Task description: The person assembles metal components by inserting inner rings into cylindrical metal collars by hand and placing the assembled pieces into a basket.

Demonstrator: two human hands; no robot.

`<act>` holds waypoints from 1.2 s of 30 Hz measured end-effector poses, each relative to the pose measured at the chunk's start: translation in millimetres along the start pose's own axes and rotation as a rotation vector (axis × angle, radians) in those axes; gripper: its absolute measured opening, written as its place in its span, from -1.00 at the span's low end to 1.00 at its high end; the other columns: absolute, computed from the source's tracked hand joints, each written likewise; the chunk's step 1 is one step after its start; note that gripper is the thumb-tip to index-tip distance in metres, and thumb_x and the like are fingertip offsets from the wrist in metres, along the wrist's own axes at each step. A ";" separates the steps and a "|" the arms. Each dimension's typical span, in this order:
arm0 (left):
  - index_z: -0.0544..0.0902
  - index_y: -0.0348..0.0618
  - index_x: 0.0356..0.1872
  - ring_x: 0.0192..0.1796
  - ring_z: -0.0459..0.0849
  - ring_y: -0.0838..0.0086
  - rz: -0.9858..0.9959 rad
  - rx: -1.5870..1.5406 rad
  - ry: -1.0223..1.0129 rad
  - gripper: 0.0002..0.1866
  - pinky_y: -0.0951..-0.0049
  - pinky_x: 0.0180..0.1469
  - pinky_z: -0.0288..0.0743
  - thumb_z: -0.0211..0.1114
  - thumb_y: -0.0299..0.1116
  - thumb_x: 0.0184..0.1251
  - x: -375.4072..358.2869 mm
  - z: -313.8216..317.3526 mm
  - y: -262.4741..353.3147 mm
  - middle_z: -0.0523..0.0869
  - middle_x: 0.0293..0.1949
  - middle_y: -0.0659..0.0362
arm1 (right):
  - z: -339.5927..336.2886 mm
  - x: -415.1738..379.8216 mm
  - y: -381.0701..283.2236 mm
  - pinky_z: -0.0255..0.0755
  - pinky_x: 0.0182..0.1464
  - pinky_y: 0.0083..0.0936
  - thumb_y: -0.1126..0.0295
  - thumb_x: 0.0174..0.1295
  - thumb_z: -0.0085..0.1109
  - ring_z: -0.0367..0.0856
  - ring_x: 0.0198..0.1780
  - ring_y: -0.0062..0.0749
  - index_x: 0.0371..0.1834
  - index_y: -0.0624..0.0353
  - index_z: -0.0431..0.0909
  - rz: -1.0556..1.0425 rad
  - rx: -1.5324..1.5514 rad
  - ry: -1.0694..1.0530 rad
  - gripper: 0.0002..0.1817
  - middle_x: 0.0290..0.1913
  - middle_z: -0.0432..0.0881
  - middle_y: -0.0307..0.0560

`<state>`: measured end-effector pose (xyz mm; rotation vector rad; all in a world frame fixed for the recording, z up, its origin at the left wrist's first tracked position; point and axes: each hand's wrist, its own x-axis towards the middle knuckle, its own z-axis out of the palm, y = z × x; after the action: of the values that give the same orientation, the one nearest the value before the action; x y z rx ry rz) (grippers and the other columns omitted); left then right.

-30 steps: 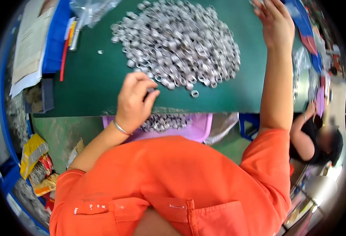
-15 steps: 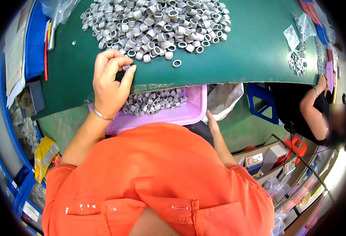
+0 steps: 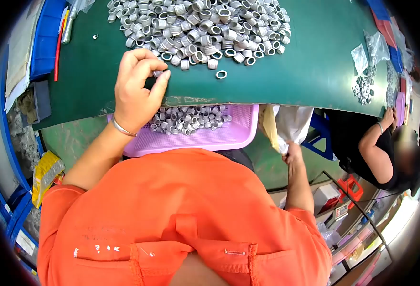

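My left hand (image 3: 140, 90) is above the front edge of the green table. Its thumb and fingers pinch a grey metal ring (image 3: 158, 73), partly hidden by the fingertips. Just beyond lies a big pile of short metal rings (image 3: 200, 33), with one loose ring (image 3: 221, 75) in front of it. Below the table edge, a pink plastic basket (image 3: 250, 126) holds more metal rings (image 3: 186, 120). To the right of the basket, my right hand (image 3: 293, 152) is closed on the edge of a white sack (image 3: 293, 121) with a yellowish inner side.
The green table (image 3: 315, 71) spans the view. A blue bin (image 3: 47, 43) and a red stick (image 3: 57, 55) are at its left. Small metal parts (image 3: 363, 89) and plastic bags (image 3: 377, 47) lie at the right. A co-worker (image 3: 379, 148) sits there near a blue stool (image 3: 320, 138).
My right hand has moved right and forward from beside the basket and now grips the sack, which has shifted right and shows its yellowish side. My left hand stays pinched on the ring.
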<state>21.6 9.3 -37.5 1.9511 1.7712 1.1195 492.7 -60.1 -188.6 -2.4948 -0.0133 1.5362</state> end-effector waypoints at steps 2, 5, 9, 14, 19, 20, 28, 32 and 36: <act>0.56 -0.22 -0.41 -0.34 0.46 0.53 -0.016 0.034 -0.006 -0.85 0.63 -0.37 0.35 0.31 -0.60 -0.06 1.3 -0.3 2.2 0.47 -0.25 0.17 | -5.3 14.3 37.5 -0.06 -0.77 -0.54 0.23 0.07 0.03 0.18 -0.77 -0.46 -0.31 0.10 0.42 0.031 -0.017 0.070 -0.79 -0.67 0.38 -0.20; 0.56 -0.21 -0.40 -0.32 0.47 0.52 0.019 -0.010 0.036 -0.85 0.63 -0.37 0.36 0.31 -0.58 -0.05 0.3 1.6 -0.4 0.48 -0.25 0.16 | 10.1 14.9 67.6 -0.04 -0.78 -0.51 0.28 0.03 0.05 0.22 -0.77 -0.46 -0.42 0.10 0.46 0.097 -0.075 -0.031 -0.85 -0.70 0.40 -0.20; 0.54 -0.24 -0.32 -0.33 0.47 0.54 -0.049 -0.134 0.018 -0.78 0.61 -0.31 0.39 0.34 -0.56 -0.04 0.2 -9.7 8.3 0.46 -0.16 0.13 | 20.1 -16.9 30.0 0.32 -0.68 -0.33 0.09 0.06 0.09 0.46 -0.64 -0.34 -0.49 0.18 0.55 -0.005 -0.399 -0.047 -0.66 -0.63 0.52 -0.11; 0.51 -0.30 -0.27 -0.31 0.45 0.62 -0.183 -0.103 0.182 -0.87 0.64 -0.24 0.38 0.19 -0.61 0.14 -43.7 -53.6 -13.2 0.44 -0.17 0.14 | 34.2 -132.9 -37.3 0.46 -0.27 -0.44 0.13 0.14 0.08 0.64 -0.37 -0.20 -0.38 0.38 0.58 -0.863 -1.103 -0.055 -0.59 -0.40 0.61 0.19; 0.53 -0.28 -0.27 -0.27 0.51 0.56 -0.271 -0.106 0.086 -0.79 0.61 -0.23 0.42 0.30 -0.59 0.02 -56.9 -64.9 -19.5 0.52 -0.20 0.15 | 93.9 -204.7 -66.6 0.42 -0.43 -0.50 0.31 0.17 0.08 0.60 -0.50 -0.35 -0.22 0.40 0.46 -0.858 -0.468 -0.491 -0.69 -0.56 0.58 0.06; 0.56 -0.24 -0.27 -0.28 0.52 0.54 -0.233 -0.074 0.054 -0.75 0.60 -0.25 0.41 0.34 -0.57 -0.05 -52.7 -65.1 -14.5 0.54 -0.25 0.17 | 106.0 -220.9 -69.5 0.39 -0.47 -0.51 0.34 0.15 0.10 0.58 -0.53 -0.40 -0.17 0.38 0.40 -0.935 -0.563 -0.455 -0.70 -0.59 0.55 0.03; 0.60 -0.26 -0.40 -0.37 0.53 0.38 0.065 -0.026 0.103 -0.88 0.48 -0.32 0.40 0.29 -0.56 -0.02 -33.1 -43.5 -24.8 0.55 -0.37 0.13 | 128.5 -211.0 -51.2 0.39 -0.42 -0.56 0.42 0.20 0.06 0.48 -0.51 -0.48 -0.01 0.35 0.33 -1.246 -0.574 -0.349 -0.66 -0.46 0.55 -0.08; 0.55 -0.31 -0.49 -0.54 0.46 0.53 -0.067 -0.059 0.199 -0.90 0.57 -0.48 0.35 0.29 -0.51 0.07 -61.7 -83.8 -31.6 0.53 -0.52 0.16 | 80.5 -187.2 -28.8 0.47 -0.32 -0.59 0.37 0.27 -0.05 0.56 -0.31 -0.50 -0.07 0.33 0.46 -0.903 -0.442 -0.446 -0.73 -0.29 0.59 -0.09; 0.55 -0.33 -0.38 -0.50 0.57 0.41 -0.581 0.233 -0.071 -0.64 0.44 -0.44 0.45 0.32 -0.16 0.09 -111.9 -115.8 -42.9 0.61 -0.49 0.05 | 31.7 -132.9 26.3 0.50 -0.29 -0.51 0.41 0.18 0.00 0.58 -0.33 -0.42 -0.28 0.28 0.55 -0.332 -0.783 -0.536 -0.81 -0.35 0.61 -0.09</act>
<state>-83.8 -119.4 -28.7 1.3962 2.2944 0.6614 401.4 -95.9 -90.0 -2.2422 -1.2533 2.2719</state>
